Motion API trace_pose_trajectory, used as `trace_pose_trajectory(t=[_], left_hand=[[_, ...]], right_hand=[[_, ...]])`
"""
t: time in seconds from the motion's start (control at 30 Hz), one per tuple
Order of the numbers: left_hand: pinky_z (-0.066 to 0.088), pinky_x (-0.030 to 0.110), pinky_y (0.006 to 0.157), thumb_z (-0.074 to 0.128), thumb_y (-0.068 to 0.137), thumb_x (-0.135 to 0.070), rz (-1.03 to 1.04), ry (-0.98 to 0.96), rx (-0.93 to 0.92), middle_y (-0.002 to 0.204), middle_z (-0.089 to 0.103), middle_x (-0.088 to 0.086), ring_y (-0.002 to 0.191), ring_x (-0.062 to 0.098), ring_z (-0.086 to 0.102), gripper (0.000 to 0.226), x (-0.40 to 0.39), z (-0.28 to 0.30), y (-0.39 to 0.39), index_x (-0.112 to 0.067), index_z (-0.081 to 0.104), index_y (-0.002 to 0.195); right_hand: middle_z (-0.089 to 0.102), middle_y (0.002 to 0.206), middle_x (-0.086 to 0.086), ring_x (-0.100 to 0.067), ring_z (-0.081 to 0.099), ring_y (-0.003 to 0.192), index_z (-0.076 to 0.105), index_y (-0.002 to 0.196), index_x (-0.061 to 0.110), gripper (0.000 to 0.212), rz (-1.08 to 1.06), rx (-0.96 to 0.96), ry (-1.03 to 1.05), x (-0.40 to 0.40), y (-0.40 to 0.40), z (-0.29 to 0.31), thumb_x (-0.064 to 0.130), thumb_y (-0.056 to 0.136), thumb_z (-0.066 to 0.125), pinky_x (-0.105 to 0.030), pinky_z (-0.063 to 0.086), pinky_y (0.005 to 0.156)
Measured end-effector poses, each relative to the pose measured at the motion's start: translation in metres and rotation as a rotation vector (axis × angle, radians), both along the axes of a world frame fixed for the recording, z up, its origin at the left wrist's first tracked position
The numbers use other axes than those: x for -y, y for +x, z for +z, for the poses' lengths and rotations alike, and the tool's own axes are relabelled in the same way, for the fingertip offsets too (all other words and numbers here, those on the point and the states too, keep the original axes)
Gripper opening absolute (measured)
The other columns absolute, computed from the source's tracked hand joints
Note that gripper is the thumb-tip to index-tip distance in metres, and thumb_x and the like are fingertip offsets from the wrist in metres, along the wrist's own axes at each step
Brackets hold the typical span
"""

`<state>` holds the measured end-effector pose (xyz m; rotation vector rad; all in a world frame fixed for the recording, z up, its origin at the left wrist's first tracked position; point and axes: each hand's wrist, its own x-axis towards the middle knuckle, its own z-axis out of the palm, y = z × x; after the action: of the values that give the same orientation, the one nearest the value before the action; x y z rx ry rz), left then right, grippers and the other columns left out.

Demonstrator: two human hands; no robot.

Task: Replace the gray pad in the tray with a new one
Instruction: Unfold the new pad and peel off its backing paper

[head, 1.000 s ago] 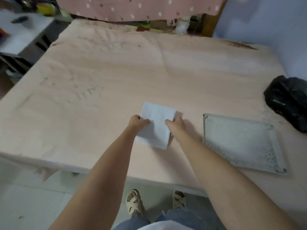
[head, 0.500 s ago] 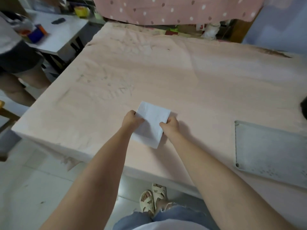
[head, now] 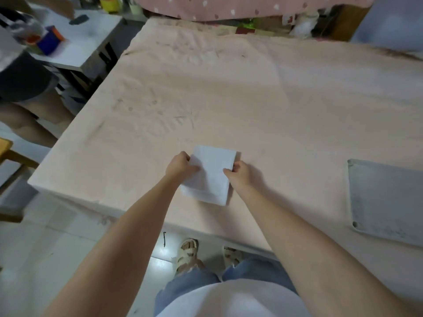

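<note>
A folded white pad (head: 211,173) lies on the pink tabletop (head: 229,99) near its front edge. My left hand (head: 180,165) pinches the pad's left edge and my right hand (head: 240,173) pinches its right edge. The grey tray (head: 386,197) sits flat on the table to the right, a good arm's width from the pad, partly cut off by the frame's right edge. Its surface looks grey and speckled; I cannot tell whether a pad lies in it.
Another person (head: 25,88) stands at the left beside a small white side table (head: 77,42) holding coloured containers. A pink dotted cloth (head: 229,5) hangs behind the table. My feet in sandals (head: 187,252) stand under the front edge.
My view has swung left, so the tray slid to the right edge and the black bag left the frame. Both hands keep hold of the pad in about the same spot.
</note>
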<state>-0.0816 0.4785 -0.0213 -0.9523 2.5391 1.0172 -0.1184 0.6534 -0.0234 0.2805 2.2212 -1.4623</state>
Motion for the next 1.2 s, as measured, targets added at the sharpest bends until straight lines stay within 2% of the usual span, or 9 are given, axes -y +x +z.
trace_pose_trajectory(t=[0.17, 0.23, 0.33, 0.5, 0.7, 0.87, 1.0, 1.07, 1.2], left_hand=[[0.041, 0.029, 0.068, 0.069, 0.077, -0.034, -0.127, 0.005, -0.008, 0.088, 0.058, 0.0, 0.089, 0.024, 0.059, 0.034, 0.014, -0.001, 0.003, -0.015, 0.048, 0.096], [0.045, 0.031, 0.071, 0.068, 0.079, -0.032, -0.164, 0.024, -0.021, 0.092, 0.062, 0.001, 0.089, 0.025, 0.061, 0.034, 0.021, -0.002, 0.005, -0.013, 0.05, 0.101], [0.049, 0.035, 0.079, 0.069, 0.08, -0.028, -0.156, 0.101, -0.051, 0.105, 0.062, 0.008, 0.093, 0.028, 0.063, 0.041, 0.028, -0.004, 0.008, -0.009, 0.049, 0.11], [0.051, 0.039, 0.085, 0.068, 0.083, -0.025, -0.168, 0.226, -0.03, 0.108, 0.063, 0.011, 0.095, 0.031, 0.063, 0.04, 0.03, -0.008, 0.015, -0.005, 0.05, 0.113], [0.054, 0.046, 0.083, 0.069, 0.081, -0.02, -0.113, 0.355, -0.024, 0.087, 0.059, 0.012, 0.089, 0.032, 0.064, 0.028, 0.024, -0.003, 0.012, -0.009, 0.046, 0.091], [0.055, 0.045, 0.074, 0.064, 0.082, -0.013, -0.021, 0.453, 0.0, 0.061, 0.044, 0.003, 0.069, 0.024, 0.051, 0.034, 0.019, 0.001, 0.011, -0.014, 0.04, 0.058], [0.053, 0.049, 0.083, 0.061, 0.088, -0.014, 0.048, 0.56, 0.024, 0.092, 0.057, 0.016, 0.086, 0.029, 0.058, 0.014, 0.017, 0.007, 0.01, -0.001, 0.056, 0.087], [0.056, 0.041, 0.078, 0.062, 0.089, -0.017, 0.099, 0.653, 0.04, 0.108, 0.059, 0.017, 0.096, 0.031, 0.061, 0.031, 0.017, 0.014, 0.006, 0.005, 0.054, 0.109], [0.051, 0.022, 0.048, 0.059, 0.09, -0.015, 0.072, 0.709, 0.037, 0.093, 0.061, 0.011, 0.07, 0.017, 0.06, 0.016, 0.018, 0.033, -0.002, -0.001, 0.055, 0.095]], right_hand=[[0.063, 0.091, -0.014, -0.025, 0.058, 0.08, 0.059, 0.098, -0.001, 0.018, -0.042, -0.08, 0.156, 0.011, 0.009, -0.002, 0.008, 0.083, 0.065, -0.014, 0.036, 0.049], [0.063, 0.094, -0.012, -0.026, 0.059, 0.083, 0.06, 0.095, 0.003, 0.021, -0.032, -0.138, 0.309, 0.017, 0.016, -0.003, 0.016, 0.081, 0.069, -0.019, 0.039, 0.054], [0.056, 0.112, -0.013, -0.029, 0.055, 0.104, 0.058, 0.108, 0.003, 0.04, -0.081, -0.261, 0.519, 0.02, 0.026, -0.008, 0.026, 0.078, 0.071, -0.033, 0.043, 0.083], [0.065, 0.088, -0.007, -0.027, 0.06, 0.087, 0.058, 0.089, 0.011, 0.03, -0.078, -0.196, 0.602, 0.015, 0.047, -0.012, 0.039, 0.081, 0.065, -0.035, 0.046, 0.07], [0.058, 0.074, -0.004, -0.022, 0.052, 0.07, 0.055, 0.084, 0.01, 0.024, -0.165, -0.13, 0.495, 0.018, 0.051, -0.008, 0.031, 0.083, 0.066, -0.023, 0.027, 0.051], [0.05, 0.068, 0.006, -0.011, 0.047, 0.064, 0.055, 0.085, 0.012, 0.021, -0.24, -0.113, 0.389, 0.012, 0.046, -0.005, 0.029, 0.084, 0.067, -0.015, 0.033, 0.049], [0.057, 0.078, -0.002, -0.011, 0.054, 0.067, 0.056, 0.091, 0.004, 0.026, -0.293, 0.036, 0.026, 0.007, 0.04, -0.005, 0.029, 0.088, 0.063, -0.015, 0.04, 0.056], [0.059, 0.082, -0.005, -0.015, 0.056, 0.071, 0.059, 0.097, 0.001, 0.027, -0.322, 0.044, -0.059, 0.005, 0.036, -0.002, 0.027, 0.089, 0.061, -0.021, 0.043, 0.06], [0.055, 0.071, 0.006, -0.008, 0.052, 0.067, 0.057, 0.085, 0.013, 0.011, -0.307, -0.11, -0.041, 0.0, 0.026, 0.006, 0.023, 0.087, 0.06, -0.017, 0.038, 0.056]])
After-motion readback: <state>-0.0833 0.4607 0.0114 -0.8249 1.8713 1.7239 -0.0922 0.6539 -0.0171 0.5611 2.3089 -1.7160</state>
